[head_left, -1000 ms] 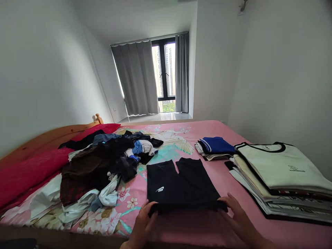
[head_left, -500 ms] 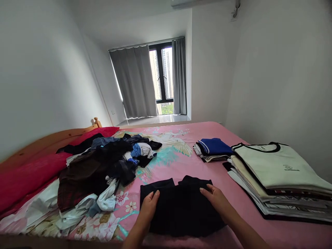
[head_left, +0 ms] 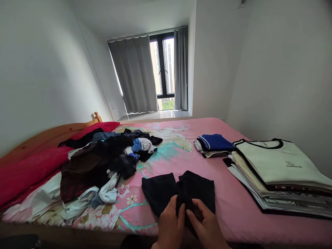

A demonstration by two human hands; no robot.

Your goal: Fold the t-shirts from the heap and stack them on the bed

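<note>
Black shorts (head_left: 160, 188) lie on the pink bedsheet close to me, their two legs spread away from me. My left hand (head_left: 171, 221) pinches the gathered waist part between thumb and fingers. Right beside it, my right hand (head_left: 202, 221) grips the same bunched cloth. Both thumbs are near each other at the middle of the shorts. The part under my palms is hidden.
A loose heap of clothes (head_left: 103, 159) covers the left of the bed beside red pillows (head_left: 33, 169). To the right are a small folded stack with blue cloth (head_left: 216, 143) on top and a tall stack of folded shirts (head_left: 280, 166). Grey curtains (head_left: 135, 76) hang behind.
My hands have come from the two sides of the shorts to the middle, bunching the near part together. The legs now show spread apart. The view has tilted slightly down.
</note>
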